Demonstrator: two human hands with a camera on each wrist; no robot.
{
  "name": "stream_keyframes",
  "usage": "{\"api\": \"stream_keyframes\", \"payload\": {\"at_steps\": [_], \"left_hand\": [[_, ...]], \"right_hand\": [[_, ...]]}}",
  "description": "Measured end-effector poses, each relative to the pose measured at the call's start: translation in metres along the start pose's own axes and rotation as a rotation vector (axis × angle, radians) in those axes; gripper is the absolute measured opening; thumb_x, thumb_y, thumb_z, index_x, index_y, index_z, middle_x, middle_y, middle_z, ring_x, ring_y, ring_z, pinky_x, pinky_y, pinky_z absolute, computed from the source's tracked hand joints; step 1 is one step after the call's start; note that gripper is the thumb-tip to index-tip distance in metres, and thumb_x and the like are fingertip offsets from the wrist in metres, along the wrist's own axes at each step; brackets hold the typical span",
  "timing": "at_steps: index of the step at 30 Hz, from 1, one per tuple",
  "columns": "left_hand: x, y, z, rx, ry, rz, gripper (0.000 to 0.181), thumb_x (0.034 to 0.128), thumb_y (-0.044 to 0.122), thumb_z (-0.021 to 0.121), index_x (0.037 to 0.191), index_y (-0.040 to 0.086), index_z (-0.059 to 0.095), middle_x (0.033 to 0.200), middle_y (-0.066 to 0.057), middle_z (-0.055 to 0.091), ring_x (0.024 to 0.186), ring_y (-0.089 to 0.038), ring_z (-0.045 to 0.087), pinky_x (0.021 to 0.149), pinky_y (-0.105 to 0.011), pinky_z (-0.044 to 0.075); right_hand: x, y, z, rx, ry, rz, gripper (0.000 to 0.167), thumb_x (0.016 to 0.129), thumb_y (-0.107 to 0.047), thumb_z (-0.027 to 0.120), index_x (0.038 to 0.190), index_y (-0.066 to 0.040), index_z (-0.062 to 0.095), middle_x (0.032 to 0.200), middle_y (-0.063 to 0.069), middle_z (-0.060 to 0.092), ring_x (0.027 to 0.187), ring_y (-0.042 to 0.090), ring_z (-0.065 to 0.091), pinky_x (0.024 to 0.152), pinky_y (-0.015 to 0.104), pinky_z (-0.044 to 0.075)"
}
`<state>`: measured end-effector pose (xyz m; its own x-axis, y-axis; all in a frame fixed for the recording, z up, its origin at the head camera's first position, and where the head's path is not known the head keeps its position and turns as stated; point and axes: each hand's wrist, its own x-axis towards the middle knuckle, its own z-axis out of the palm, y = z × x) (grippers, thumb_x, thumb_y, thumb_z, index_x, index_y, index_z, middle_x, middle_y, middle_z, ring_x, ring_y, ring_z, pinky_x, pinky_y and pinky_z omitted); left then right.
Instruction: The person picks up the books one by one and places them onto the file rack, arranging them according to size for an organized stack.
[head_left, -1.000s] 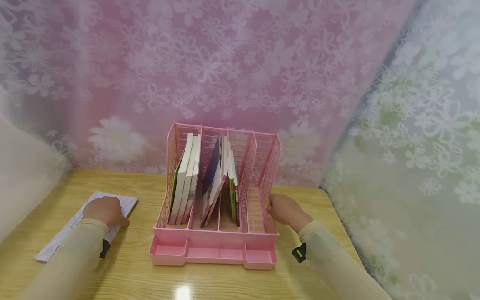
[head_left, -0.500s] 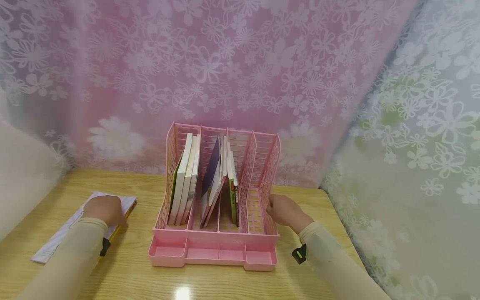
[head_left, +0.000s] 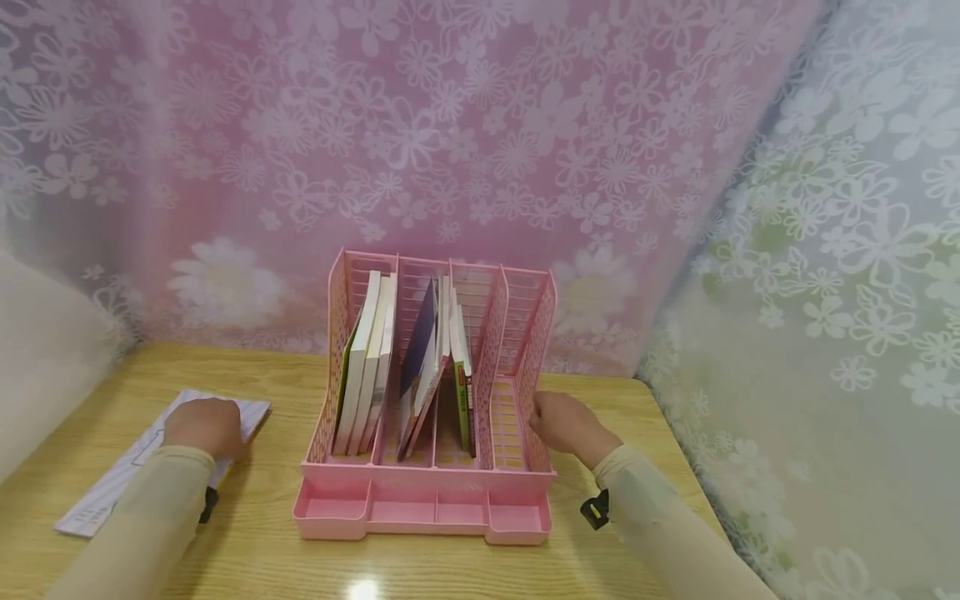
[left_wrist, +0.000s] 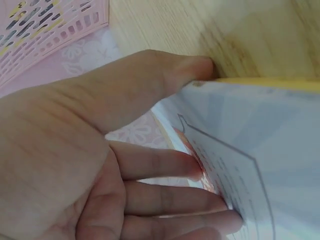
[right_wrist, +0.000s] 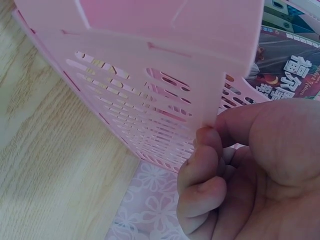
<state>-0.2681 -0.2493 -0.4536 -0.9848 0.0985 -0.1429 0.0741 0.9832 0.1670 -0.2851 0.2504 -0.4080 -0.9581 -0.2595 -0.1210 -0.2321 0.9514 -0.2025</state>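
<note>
A pale lilac-and-white book lies flat on the table at left. My left hand is over its far end. In the left wrist view the thumb is at the book's edge, where a yellow strip shows, and the fingertips touch the printed cover. A pink plastic desk file rack stands mid-table with several books upright or leaning in its left three compartments; the rightmost holds none. My right hand pinches the front edge of the rack's right side wall between thumb and curled fingers.
Low trays run along the rack's front. The wooden table meets flowered pink cloth at the back and pale cloth on the right. A dark watch-like strap piece sits at the right wrist.
The yellow edge under the book, in sight half a second ago, is hidden from the head view now. The left hand and book have shifted slightly toward me. The right hand stays on the rack.
</note>
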Motion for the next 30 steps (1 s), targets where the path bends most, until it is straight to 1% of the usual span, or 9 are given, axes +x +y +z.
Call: {"api": "stream_keyframes", "payload": {"at_steps": [7, 11, 15, 19, 25, 27, 30], "left_hand": [[-0.0048, 0.0047, -0.0001, 0.017, 0.026, 0.016, 0.041, 0.0768, 0.026, 0.087, 0.06, 0.015, 0.051, 0.061, 0.0, 0.05, 0.057, -0.018, 0.043, 0.054, -0.036, 0.038], [-0.0048, 0.0047, -0.0001, 0.018, 0.029, 0.006, 0.044, 0.0755, 0.03, 0.089, 0.06, 0.014, 0.051, 0.059, 0.001, 0.047, 0.057, -0.017, 0.042, 0.054, -0.035, 0.038], [-0.0026, 0.0027, -0.0001, 0.017, 0.022, -0.004, 0.045, 0.075, 0.032, 0.089, 0.06, 0.014, 0.051, 0.06, 0.0, 0.048, 0.057, -0.017, 0.043, 0.053, -0.035, 0.038], [-0.0027, 0.0016, -0.0006, 0.018, 0.024, -0.002, 0.045, 0.0747, 0.032, 0.089, 0.06, 0.015, 0.051, 0.06, 0.0, 0.049, 0.057, -0.017, 0.044, 0.053, -0.035, 0.039], [-0.0039, 0.0003, -0.0014, 0.017, 0.011, -0.007, 0.044, 0.0751, 0.032, 0.088, 0.061, 0.015, 0.051, 0.06, 0.0, 0.048, 0.057, -0.017, 0.043, 0.054, -0.034, 0.038], [-0.0041, 0.0005, -0.001, 0.018, 0.013, -0.005, 0.044, 0.0753, 0.032, 0.089, 0.061, 0.014, 0.052, 0.061, 0.0, 0.048, 0.057, -0.017, 0.044, 0.054, -0.034, 0.039], [-0.0038, 0.0008, -0.0003, 0.011, 0.009, -0.003, 0.043, 0.0759, 0.031, 0.088, 0.06, 0.014, 0.052, 0.061, 0.0, 0.05, 0.058, -0.018, 0.045, 0.054, -0.035, 0.04]], "right_hand": [[0.0003, -0.0001, 0.0006, -0.01, 0.002, 0.007, 0.025, 0.101, -0.009, 0.057, 0.078, -0.01, 0.049, 0.066, 0.001, 0.04, 0.061, 0.016, 0.041, 0.059, 0.032, 0.034], [0.0012, -0.0006, 0.0002, -0.013, 0.002, 0.002, 0.025, 0.101, -0.009, 0.057, 0.078, -0.01, 0.049, 0.066, 0.002, 0.043, 0.062, 0.017, 0.043, 0.06, 0.033, 0.036], [0.0034, -0.0008, -0.0024, -0.004, -0.008, -0.008, 0.025, 0.102, -0.009, 0.057, 0.078, -0.01, 0.05, 0.067, 0.002, 0.045, 0.062, 0.017, 0.044, 0.06, 0.033, 0.037], [0.0061, 0.0019, -0.0042, 0.052, -0.044, -0.008, 0.025, 0.104, -0.009, 0.055, 0.079, -0.01, 0.051, 0.068, 0.002, 0.046, 0.062, 0.016, 0.044, 0.06, 0.032, 0.037], [0.0058, 0.0069, -0.0063, 0.207, -0.114, 0.012, 0.026, 0.106, -0.01, 0.052, 0.08, -0.009, 0.051, 0.072, 0.004, 0.053, 0.064, 0.016, 0.053, 0.059, 0.031, 0.048], [0.0057, 0.0078, -0.0066, 0.22, -0.12, 0.012, 0.026, 0.106, -0.01, 0.052, 0.08, -0.009, 0.052, 0.072, 0.004, 0.054, 0.064, 0.016, 0.054, 0.059, 0.031, 0.048], [0.0068, 0.0081, -0.0068, 0.206, -0.112, 0.01, 0.026, 0.105, -0.01, 0.052, 0.079, -0.009, 0.052, 0.07, 0.003, 0.052, 0.061, 0.015, 0.05, 0.058, 0.031, 0.043]]}}
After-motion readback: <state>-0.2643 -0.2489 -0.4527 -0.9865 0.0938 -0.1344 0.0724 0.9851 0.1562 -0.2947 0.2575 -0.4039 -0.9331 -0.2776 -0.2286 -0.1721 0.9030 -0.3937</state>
